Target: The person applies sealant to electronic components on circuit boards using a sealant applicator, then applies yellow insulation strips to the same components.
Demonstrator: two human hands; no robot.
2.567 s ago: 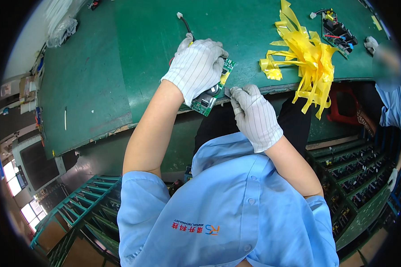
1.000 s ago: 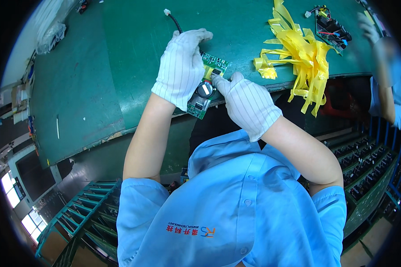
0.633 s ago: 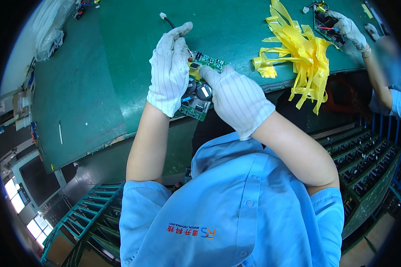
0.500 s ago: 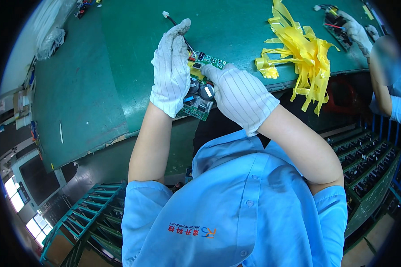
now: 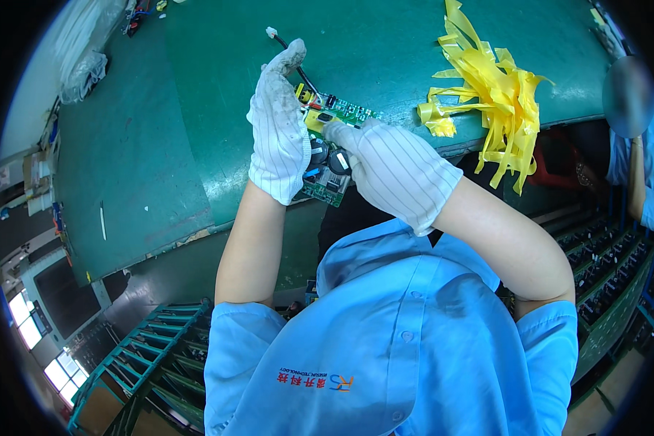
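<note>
Head view: green circuit board (image 5: 327, 145) held up just over the near edge of the green bench (image 5: 160, 145). Left hand (image 5: 277, 131) is clamped along its left edge, steadying it. Right hand (image 5: 392, 167) is closed, fingertips pinching a yellow part on the board, likely for access. Yellow tape strips (image 5: 498, 94) lie piled to the right, within reach.
</note>
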